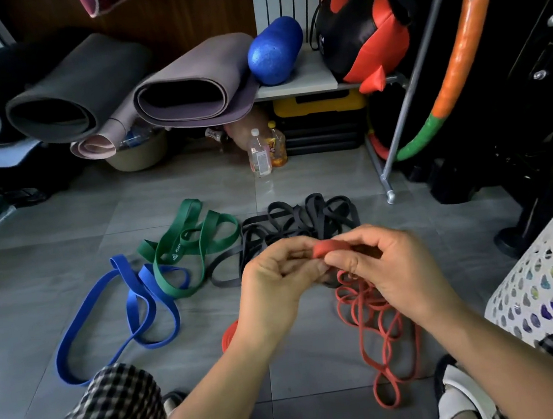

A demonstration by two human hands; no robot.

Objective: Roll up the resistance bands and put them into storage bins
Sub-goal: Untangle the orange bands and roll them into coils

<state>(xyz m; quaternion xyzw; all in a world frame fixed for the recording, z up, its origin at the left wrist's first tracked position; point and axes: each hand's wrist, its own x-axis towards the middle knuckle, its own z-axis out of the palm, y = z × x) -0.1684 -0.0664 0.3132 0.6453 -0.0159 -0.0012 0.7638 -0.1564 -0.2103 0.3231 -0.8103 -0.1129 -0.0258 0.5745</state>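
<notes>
Bin (533, 269) at frame right, contents indistinct; red band roll (327, 247) in pinch of left hand (276, 281) and right hand (389, 260), tail downward.

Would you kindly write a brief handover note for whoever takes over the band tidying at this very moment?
Left hand and right hand: both pinch the small started roll of the red band, held above the floor; its long loose tail lies on the tiles below.
Blue band, green band, black bands: loose on the floor ahead, unrolled.
White basket: at the right, likely the bin; contents unclear.
Done: red roll only begun.
Left: finish red, roll the other colours, put all in the basket.
</notes>
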